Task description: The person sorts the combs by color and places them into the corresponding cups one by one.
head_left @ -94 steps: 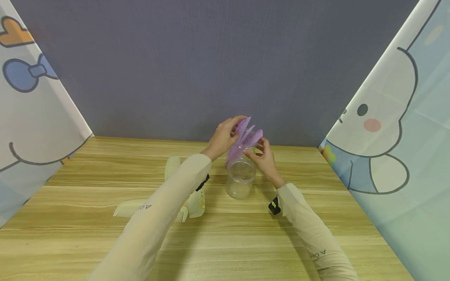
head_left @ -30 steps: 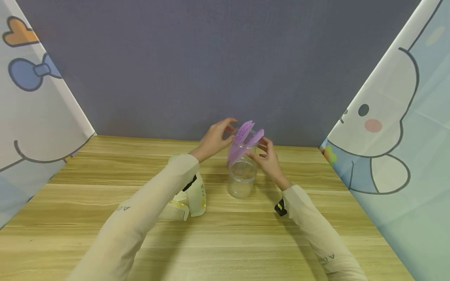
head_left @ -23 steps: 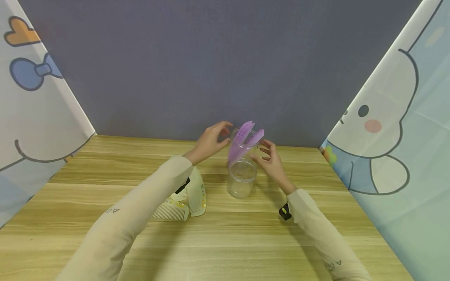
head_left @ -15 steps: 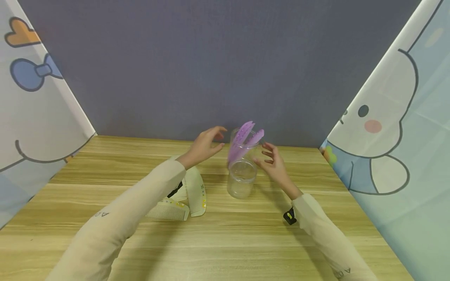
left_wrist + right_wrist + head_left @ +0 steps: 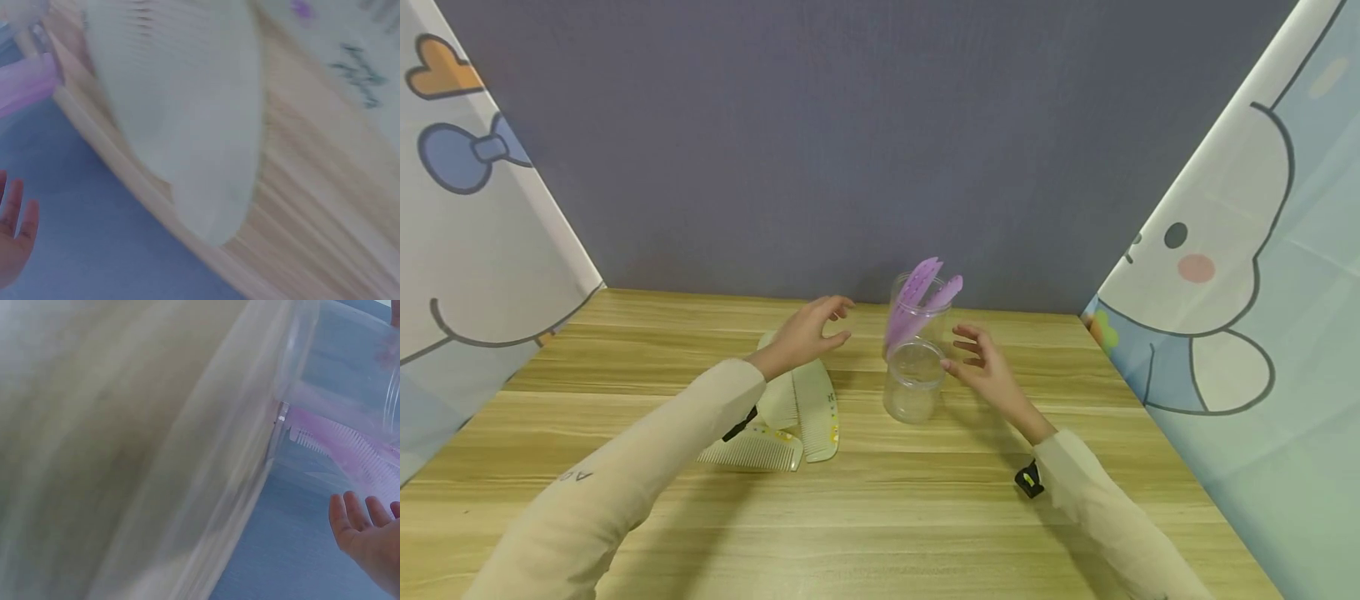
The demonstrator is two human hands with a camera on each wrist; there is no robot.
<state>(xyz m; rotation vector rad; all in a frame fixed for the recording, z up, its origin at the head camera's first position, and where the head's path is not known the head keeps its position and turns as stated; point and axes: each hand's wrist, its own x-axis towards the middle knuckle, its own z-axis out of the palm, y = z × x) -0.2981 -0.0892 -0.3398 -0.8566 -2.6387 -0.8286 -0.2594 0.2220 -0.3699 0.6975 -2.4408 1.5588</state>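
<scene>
Purple combs point(image 5: 917, 292) lean inside the rear clear plastic jar point(image 5: 945, 321), their tops sticking out above its rim. A second clear jar point(image 5: 913, 396) stands in front of it, with nothing visible inside. My left hand point(image 5: 805, 331) hovers above the pale green combs, fingers loosely bent and holding nothing. To the right of the jars, my right hand point(image 5: 990, 371) has relaxed, spread fingers, its thumb close to the front jar. Several pale green combs point(image 5: 817, 408) lie overlapping on the table, partly hidden under the left forearm. Purple comb teeth point(image 5: 350, 447) show through the jar in the right wrist view.
The wood-grain table point(image 5: 880, 517) ends at a dark grey-blue wall point(image 5: 880, 150) just behind the jars. Cartoon-printed panels point(image 5: 1210, 333) flank both sides. Black wrist straps point(image 5: 1029, 480) hang from both cuffs.
My left hand has let go of the purple combs and drawn back left and down toward the green combs. The right hand has released the rear jar and moved slightly toward the front.
</scene>
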